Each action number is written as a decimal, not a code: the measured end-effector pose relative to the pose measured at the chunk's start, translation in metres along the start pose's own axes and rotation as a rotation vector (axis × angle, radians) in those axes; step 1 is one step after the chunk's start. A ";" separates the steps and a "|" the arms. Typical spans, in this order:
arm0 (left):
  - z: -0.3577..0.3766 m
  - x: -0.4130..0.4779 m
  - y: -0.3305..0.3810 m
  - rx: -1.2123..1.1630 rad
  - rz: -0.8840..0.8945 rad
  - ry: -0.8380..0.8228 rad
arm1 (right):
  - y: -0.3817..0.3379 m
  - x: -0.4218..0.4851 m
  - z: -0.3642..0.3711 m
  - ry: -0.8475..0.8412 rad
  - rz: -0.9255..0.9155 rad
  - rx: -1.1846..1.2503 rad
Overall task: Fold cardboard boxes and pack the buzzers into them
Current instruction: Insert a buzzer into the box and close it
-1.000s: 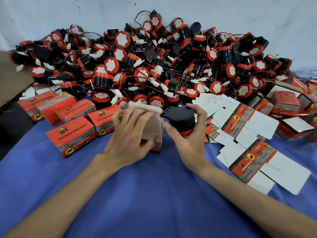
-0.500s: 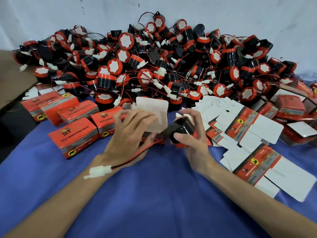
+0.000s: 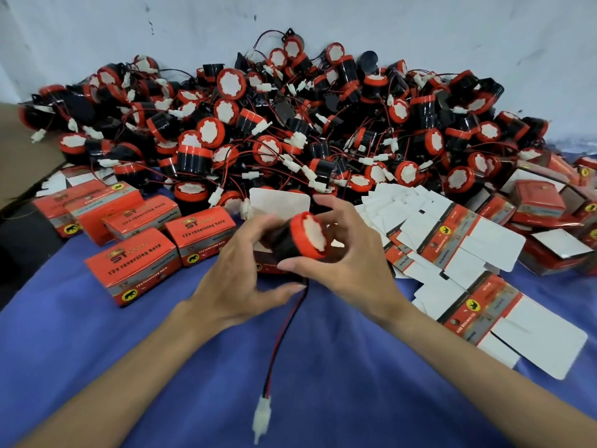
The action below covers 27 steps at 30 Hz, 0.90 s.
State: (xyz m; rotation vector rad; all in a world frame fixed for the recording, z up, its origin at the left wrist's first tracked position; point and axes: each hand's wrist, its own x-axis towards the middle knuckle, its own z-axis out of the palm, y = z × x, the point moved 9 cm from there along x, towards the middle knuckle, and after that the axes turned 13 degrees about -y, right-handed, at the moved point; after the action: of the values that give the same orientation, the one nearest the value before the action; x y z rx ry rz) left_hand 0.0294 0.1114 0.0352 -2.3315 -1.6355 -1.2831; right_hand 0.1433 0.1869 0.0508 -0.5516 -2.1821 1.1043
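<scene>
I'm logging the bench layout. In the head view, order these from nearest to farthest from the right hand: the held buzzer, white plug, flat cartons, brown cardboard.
1. The buzzer, held in the right hand.
2. The flat cartons, just to its right.
3. The white plug, low in view, nearest the person.
4. The brown cardboard, at the far left edge.
</scene>
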 end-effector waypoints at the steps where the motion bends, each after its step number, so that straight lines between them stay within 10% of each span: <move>1: 0.002 0.000 -0.004 -0.058 -0.032 -0.010 | -0.003 -0.001 0.001 0.016 -0.014 -0.035; 7: -0.004 -0.001 0.001 -0.180 -0.007 0.113 | -0.011 -0.002 0.010 -0.232 -0.297 0.121; 16: -0.013 -0.007 -0.011 -0.286 -0.085 0.190 | -0.035 -0.022 0.025 -0.126 -0.749 -0.563; 27: -0.002 0.001 0.006 -0.036 0.099 0.072 | -0.058 -0.024 0.024 -0.162 -0.746 -0.455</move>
State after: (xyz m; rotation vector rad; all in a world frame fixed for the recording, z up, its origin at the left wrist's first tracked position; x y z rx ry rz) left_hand 0.0328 0.1086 0.0397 -2.3247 -1.4689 -1.3696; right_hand 0.1391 0.1260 0.0792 0.1938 -2.4650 0.2622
